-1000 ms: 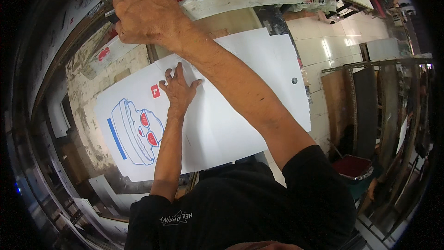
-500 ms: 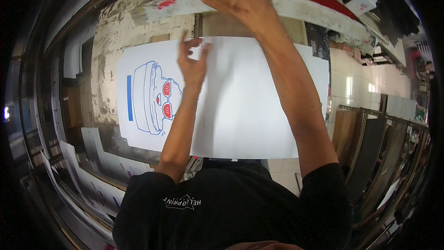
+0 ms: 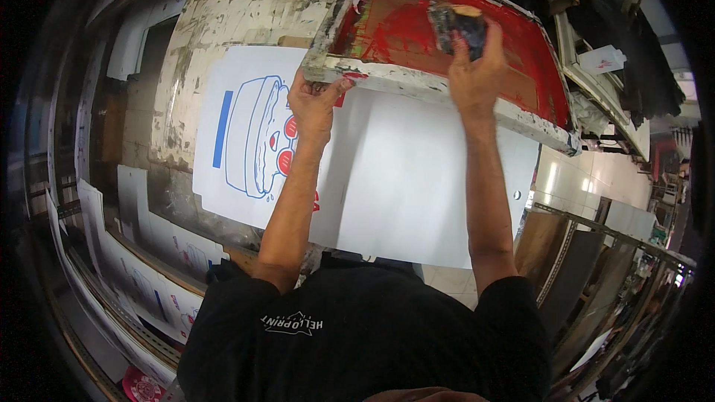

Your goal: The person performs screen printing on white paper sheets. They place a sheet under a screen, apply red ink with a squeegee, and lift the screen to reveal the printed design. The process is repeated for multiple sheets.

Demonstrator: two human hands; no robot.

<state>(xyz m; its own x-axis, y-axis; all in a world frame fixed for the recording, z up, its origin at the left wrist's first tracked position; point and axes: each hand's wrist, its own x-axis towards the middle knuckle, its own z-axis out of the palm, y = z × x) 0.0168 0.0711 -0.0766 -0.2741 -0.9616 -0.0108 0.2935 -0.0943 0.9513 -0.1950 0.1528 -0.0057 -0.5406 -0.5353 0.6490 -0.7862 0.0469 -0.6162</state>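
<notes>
My left hand is closed on the near left corner of a paint-stained screen printing frame, its thumb on the rim. My right hand grips a dark, ink-stained squeegee over the red-smeared mesh; motion blurs it slightly. Under the frame's near edge lies a large white sheet. On its left part is a blue line drawing of a cup with red lens shapes, partly hidden by my left forearm. Red marks show beside that forearm.
A worn, paint-flaked board lies beneath the sheet. Several printed white sheets stand in a rack at lower left. A metal-edged rack holds panels on the right. A white container sits beyond the frame's right side.
The frame has come down from a raised tilt toward the sheet, its inked mesh now showing. My left hand has taken hold of its corner. My right hand has moved right with the squeegee.
</notes>
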